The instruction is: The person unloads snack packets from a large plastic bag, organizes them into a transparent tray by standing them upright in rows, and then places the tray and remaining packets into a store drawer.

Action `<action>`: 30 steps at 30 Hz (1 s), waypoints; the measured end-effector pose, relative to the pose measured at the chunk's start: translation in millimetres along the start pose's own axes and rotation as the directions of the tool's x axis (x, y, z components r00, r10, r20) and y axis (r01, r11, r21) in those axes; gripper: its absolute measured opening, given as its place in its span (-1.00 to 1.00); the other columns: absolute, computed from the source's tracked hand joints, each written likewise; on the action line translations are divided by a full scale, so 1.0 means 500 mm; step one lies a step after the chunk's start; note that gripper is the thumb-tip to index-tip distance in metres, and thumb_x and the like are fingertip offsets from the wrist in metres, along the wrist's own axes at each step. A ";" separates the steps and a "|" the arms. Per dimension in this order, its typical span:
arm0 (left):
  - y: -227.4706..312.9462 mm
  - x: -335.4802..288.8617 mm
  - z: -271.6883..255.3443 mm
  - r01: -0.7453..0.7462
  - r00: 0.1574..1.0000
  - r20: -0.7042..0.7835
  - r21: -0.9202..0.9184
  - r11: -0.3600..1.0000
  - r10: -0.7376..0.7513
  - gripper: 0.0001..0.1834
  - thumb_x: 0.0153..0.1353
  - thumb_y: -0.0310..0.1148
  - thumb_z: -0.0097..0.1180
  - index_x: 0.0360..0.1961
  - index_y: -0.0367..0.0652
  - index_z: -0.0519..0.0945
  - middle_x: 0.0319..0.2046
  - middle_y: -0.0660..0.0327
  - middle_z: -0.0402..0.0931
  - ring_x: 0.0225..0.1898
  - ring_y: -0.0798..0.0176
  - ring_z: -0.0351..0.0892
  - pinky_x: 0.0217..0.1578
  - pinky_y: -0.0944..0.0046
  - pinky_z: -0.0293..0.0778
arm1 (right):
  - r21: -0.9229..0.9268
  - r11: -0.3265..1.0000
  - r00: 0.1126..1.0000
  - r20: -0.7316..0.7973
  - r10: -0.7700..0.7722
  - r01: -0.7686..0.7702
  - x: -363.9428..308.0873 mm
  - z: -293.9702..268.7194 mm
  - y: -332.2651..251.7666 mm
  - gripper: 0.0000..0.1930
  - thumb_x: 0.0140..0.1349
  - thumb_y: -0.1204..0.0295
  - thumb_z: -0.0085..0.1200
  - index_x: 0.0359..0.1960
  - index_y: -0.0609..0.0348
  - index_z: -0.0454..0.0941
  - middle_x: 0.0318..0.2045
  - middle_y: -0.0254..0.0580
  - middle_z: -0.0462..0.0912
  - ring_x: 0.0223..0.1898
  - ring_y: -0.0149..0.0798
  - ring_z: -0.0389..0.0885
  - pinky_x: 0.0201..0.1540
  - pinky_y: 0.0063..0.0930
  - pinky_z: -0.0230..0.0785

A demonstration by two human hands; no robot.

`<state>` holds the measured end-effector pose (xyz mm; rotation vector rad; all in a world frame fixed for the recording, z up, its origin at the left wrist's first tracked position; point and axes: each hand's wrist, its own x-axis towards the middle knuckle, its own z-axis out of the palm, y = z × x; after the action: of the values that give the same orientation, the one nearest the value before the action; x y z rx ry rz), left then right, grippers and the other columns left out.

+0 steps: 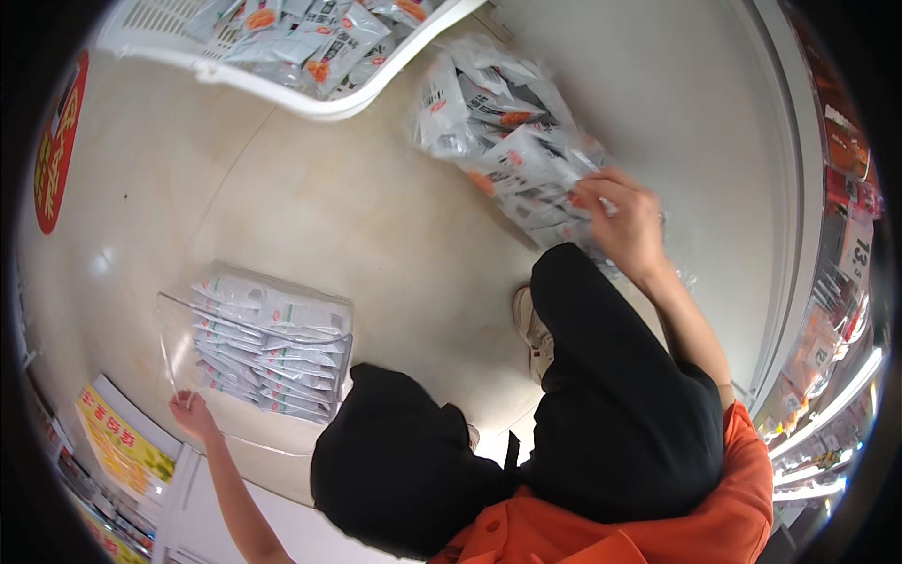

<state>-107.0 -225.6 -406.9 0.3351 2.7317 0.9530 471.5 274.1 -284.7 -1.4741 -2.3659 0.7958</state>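
Observation:
On the floor at the left stands a clear plastic box (344, 367) with small white packets (268, 343) stacked in rows. My left hand (192, 415) is closed on the box's near-left edge. To the right, a clear plastic bag (442, 141) lies on its side, full of loose white and grey packets (521, 160) with orange food pictures. My right hand (625, 221) is at the bag's near end, fingers curled together over the packets. Blur hides whether it pinches a packet or the bag's film.
A white plastic basket (329, 108) with more packets stands at the far left. Shelves with hanging goods (836, 282) line the right side. A red floor sticker (61, 141) lies at far left; a yellow sign (122, 437) is near left. My knees (395, 442) rise between box and bag.

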 end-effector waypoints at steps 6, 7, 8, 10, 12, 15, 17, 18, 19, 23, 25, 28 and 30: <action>0.045 -0.003 0.006 -0.008 1.000 0.022 0.208 0.978 0.004 -0.73 -0.02 -0.64 0.00 -0.23 -0.24 0.37 -0.34 0.24 0.43 -0.41 0.35 0.43 -0.47 0.37 0.39 | 0.003 0.985 0.924 -0.348 0.160 -0.170 -0.116 -0.128 0.015 -0.95 0.14 0.67 0.09 -0.37 0.32 0.57 -0.41 -0.06 0.62 -0.43 -0.19 0.59 -0.32 -0.52 0.39; 0.057 -0.004 0.009 0.026 1.000 0.001 0.162 0.986 -0.027 -0.73 -0.03 -0.64 0.01 -0.24 -0.24 0.38 -0.35 0.24 0.43 -0.44 0.35 0.43 -0.48 0.36 0.39 | -0.013 0.992 0.898 -0.427 0.108 -0.125 -0.138 -0.130 0.021 -0.96 0.22 0.62 0.05 -0.34 0.32 0.55 -0.47 -0.18 0.59 -0.49 -0.35 0.50 -0.39 -0.57 0.32; 0.074 -0.007 0.013 0.033 0.998 0.044 0.120 0.992 -0.038 -0.73 -0.04 -0.63 0.02 -0.25 -0.23 0.38 -0.36 0.24 0.42 -0.47 0.35 0.42 -0.50 0.36 0.38 | 0.095 0.974 0.851 -0.475 0.224 -0.204 -0.167 -0.138 0.026 -0.94 0.25 0.59 0.02 -0.32 0.31 0.54 -0.49 -0.24 0.56 -0.50 -0.40 0.45 -0.41 -0.59 0.28; 0.101 -0.013 0.022 0.061 0.998 0.004 0.175 0.983 -0.062 -0.71 -0.04 -0.62 0.03 -0.23 -0.22 0.36 -0.36 0.24 0.43 -0.47 0.32 0.43 -0.51 0.36 0.40 | 0.332 0.894 0.727 -0.527 0.441 -0.301 -0.231 -0.146 0.037 -0.90 0.32 0.53 -0.03 -0.29 0.28 0.53 -0.53 -0.36 0.50 -0.52 -0.49 0.35 -0.46 -0.63 0.21; 0.126 -0.019 0.034 0.190 0.982 -0.017 0.021 0.982 -0.189 -0.61 -0.05 -0.61 0.02 -0.12 -0.21 0.35 -0.32 0.21 0.45 -0.40 0.30 0.47 -0.51 0.37 0.43 | 0.319 0.886 0.650 -0.603 0.463 -0.335 -0.305 -0.158 0.050 -0.85 0.39 0.46 -0.13 -0.27 0.24 0.47 -0.59 -0.49 0.33 -0.55 -0.59 0.18 -0.51 -0.68 0.06; 0.176 -0.038 0.049 0.219 0.973 -0.067 -0.009 0.976 -0.219 -0.49 -0.06 -0.62 0.01 0.01 -0.18 0.32 -0.17 0.10 0.45 -0.24 0.18 0.49 -0.37 0.20 0.48 | 0.326 0.864 0.557 -0.664 0.499 -0.385 -0.429 -0.180 0.067 -0.86 0.40 0.47 -0.16 -0.30 0.21 0.43 -0.63 -0.52 0.23 -0.58 -0.62 0.12 -0.54 -0.68 0.01; 0.234 -0.064 0.055 0.092 0.983 -0.182 0.401 0.912 -0.019 -0.44 -0.07 -0.62 0.03 0.06 -0.17 0.32 -0.06 0.02 0.40 -0.12 0.07 0.46 -0.21 0.06 0.44 | 0.305 0.835 0.515 -0.674 0.529 -0.458 -0.514 -0.201 0.077 -0.89 0.40 0.47 -0.14 -0.26 0.22 0.43 -0.66 -0.54 0.26 -0.63 -0.64 0.11 -0.58 -0.69 -0.02; 0.275 -0.083 0.055 0.069 0.982 -0.181 0.595 0.801 0.050 -0.41 -0.07 -0.62 0.04 0.08 -0.16 0.31 -0.01 -0.02 0.38 -0.06 0.01 0.45 -0.12 -0.01 0.42 | 0.330 0.800 0.483 -0.660 0.575 -0.501 -0.557 -0.209 0.078 -0.90 0.39 0.47 -0.13 -0.22 0.22 0.42 -0.68 -0.55 0.26 -0.66 -0.64 0.10 -0.60 -0.69 -0.03; 0.322 -0.107 0.062 0.141 0.925 -0.338 0.729 0.670 0.173 -0.41 -0.05 -0.58 0.09 0.10 -0.20 0.31 0.06 -0.09 0.32 0.04 -0.11 0.38 0.07 -0.08 0.28 | 0.421 0.737 0.427 -0.619 0.659 -0.528 -0.602 -0.212 0.077 -0.90 0.36 0.46 -0.07 -0.19 0.22 0.41 -0.70 -0.56 0.25 -0.67 -0.64 0.11 -0.61 -0.69 -0.03; 0.574 -0.266 0.157 -0.831 0.460 -0.053 0.325 0.451 0.886 -0.50 0.09 -0.53 0.12 0.09 -0.33 0.32 0.05 -0.03 0.33 0.05 -0.04 0.39 0.11 0.06 0.31 | 0.593 0.497 0.244 -0.456 0.856 -0.633 -0.771 -0.176 0.091 -0.66 0.18 0.42 0.20 -0.08 0.21 0.36 -0.76 -0.57 0.24 -0.69 -0.65 0.14 -0.63 -0.67 -0.01; 0.706 -0.401 0.256 -0.775 0.588 0.082 -0.228 0.590 0.805 -0.60 0.19 -0.53 0.09 0.06 -0.35 0.36 0.04 0.04 0.36 0.03 0.08 0.42 0.08 0.18 0.37 | 0.556 0.457 0.231 -0.428 0.873 -0.694 -0.844 -0.134 0.114 -0.56 -0.06 0.38 0.40 -0.21 0.23 0.41 -0.79 -0.50 0.30 -0.70 -0.62 0.18 -0.64 -0.59 0.07; 0.907 -0.652 0.403 -0.400 0.351 0.451 -0.720 0.567 0.821 -0.61 0.25 -0.51 0.04 0.10 -0.31 0.37 -0.01 0.07 0.44 0.04 0.18 0.46 0.09 0.19 0.38 | 0.446 0.293 0.118 -0.379 0.918 -0.846 -0.930 -0.072 0.150 -0.63 -0.02 0.26 0.37 -0.51 0.28 0.43 -0.81 -0.28 0.37 -0.74 -0.42 0.22 -0.61 -0.40 0.14; 1.043 -0.807 0.458 -0.259 -0.043 0.580 -0.793 0.552 0.813 -0.51 0.31 -0.43 -0.03 0.24 -0.31 0.25 0.17 -0.01 0.34 0.15 0.15 0.39 0.13 0.18 0.35 | 0.437 0.154 -0.006 -0.343 0.939 -0.886 -0.967 -0.040 0.159 -0.50 0.03 0.14 0.29 -0.72 0.32 0.33 -0.80 -0.03 0.37 -0.73 -0.16 0.24 -0.58 -0.24 0.17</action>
<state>413.6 189.0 -196.1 1.4964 0.9974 0.9795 763.6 -119.5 -274.7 -2.7171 -0.5559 0.4643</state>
